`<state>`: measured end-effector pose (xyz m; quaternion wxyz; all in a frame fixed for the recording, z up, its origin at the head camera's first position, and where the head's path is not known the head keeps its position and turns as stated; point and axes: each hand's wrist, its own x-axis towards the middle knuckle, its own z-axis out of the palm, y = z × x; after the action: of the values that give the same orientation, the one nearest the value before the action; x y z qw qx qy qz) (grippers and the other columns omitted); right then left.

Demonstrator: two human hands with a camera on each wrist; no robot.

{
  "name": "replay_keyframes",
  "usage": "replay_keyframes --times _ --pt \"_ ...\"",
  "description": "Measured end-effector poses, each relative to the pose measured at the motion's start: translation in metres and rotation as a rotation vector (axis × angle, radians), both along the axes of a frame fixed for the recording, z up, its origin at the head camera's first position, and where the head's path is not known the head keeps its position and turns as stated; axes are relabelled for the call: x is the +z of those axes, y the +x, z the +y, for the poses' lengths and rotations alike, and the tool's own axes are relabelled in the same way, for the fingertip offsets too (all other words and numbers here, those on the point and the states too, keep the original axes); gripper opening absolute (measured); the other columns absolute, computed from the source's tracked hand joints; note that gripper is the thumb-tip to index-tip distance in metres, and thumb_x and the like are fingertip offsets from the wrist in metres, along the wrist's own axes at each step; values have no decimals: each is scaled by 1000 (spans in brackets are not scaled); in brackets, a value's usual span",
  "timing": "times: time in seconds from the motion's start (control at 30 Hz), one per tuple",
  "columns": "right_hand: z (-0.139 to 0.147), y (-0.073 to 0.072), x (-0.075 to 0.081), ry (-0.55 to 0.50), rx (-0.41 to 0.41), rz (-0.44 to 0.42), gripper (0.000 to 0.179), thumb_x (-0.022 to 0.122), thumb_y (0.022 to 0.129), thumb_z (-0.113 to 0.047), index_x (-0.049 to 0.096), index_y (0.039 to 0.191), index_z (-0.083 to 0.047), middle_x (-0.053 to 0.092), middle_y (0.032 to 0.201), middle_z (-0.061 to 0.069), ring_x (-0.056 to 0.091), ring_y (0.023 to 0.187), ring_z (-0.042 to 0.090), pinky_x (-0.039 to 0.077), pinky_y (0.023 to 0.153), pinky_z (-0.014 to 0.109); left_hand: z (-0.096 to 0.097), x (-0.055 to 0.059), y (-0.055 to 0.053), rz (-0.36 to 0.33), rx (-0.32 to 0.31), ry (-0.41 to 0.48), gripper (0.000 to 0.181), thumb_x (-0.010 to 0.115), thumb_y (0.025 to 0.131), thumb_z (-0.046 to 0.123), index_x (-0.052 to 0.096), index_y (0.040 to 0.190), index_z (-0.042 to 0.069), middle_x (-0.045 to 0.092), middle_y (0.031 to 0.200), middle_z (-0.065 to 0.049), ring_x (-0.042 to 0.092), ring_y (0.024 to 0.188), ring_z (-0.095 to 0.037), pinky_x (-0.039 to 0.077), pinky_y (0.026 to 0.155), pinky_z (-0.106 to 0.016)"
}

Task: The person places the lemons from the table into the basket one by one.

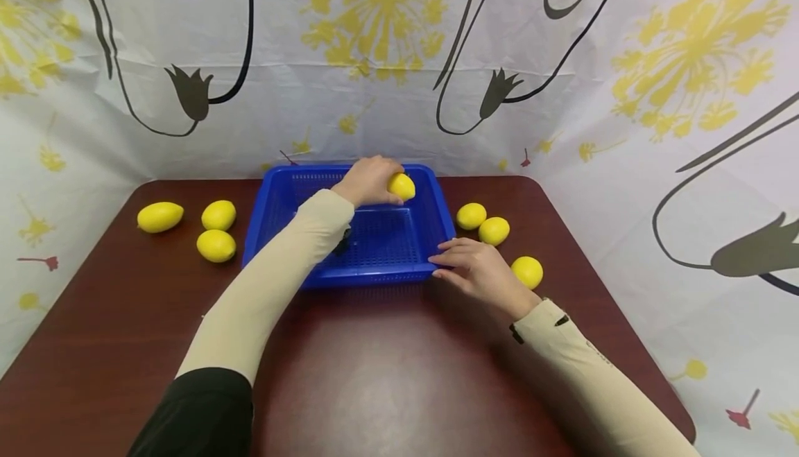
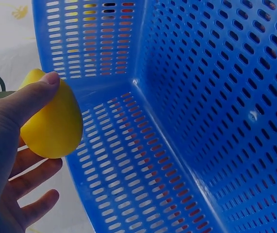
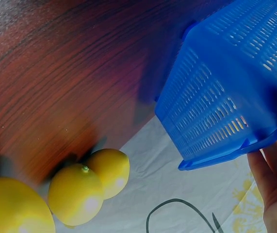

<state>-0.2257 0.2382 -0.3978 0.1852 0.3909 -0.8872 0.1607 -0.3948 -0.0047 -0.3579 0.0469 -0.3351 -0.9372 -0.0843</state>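
In the head view my left hand [image 1: 370, 181] grips a yellow lemon [image 1: 402, 186] above the far right part of a blue plastic basket [image 1: 440, 202]. The left wrist view shows the thumb lying across the lemon [image 2: 56, 124], with the other fingers partly hidden behind it. At the basket's near right corner, my right hand [image 1: 477, 273] touches the rim with fairly straight fingers [image 3: 263, 177]. Beside that hand lies one lemon [image 1: 527, 272], with a lemon [image 1: 494, 231] and another lemon [image 1: 471, 216] farther back, close together.
Left of the basket, a lemon [image 1: 218, 215] and a second lemon [image 1: 216, 245] sit close together, with another lemon [image 1: 160, 217] farther left. All rest on a dark brown table [image 1: 374, 367]. A patterned white cloth [image 1: 399, 117] hangs behind and along the sides.
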Motion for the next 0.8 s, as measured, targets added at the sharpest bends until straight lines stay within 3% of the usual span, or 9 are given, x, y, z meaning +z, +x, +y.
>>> replay_keyframes --times 0.37,0.8 --pt "0 -2 -3 -11 14 29 27 81 81 -25 78 106 -13 78 99 2 71 105 22 59 90 40 6 -11 -3 -5 10 -41 64 78 80 50 63 131 15 67 125 -6 62 112 -26 52 99 -41" --pt "0 -1 -2 -6 19 33 27 80 82 -26 78 106 -13 78 99 2 71 105 22 59 91 41 17 -13 -7 -19 1 -99 62 78 80 50 63 130 15 67 124 -6 61 113 -26 51 99 -42"
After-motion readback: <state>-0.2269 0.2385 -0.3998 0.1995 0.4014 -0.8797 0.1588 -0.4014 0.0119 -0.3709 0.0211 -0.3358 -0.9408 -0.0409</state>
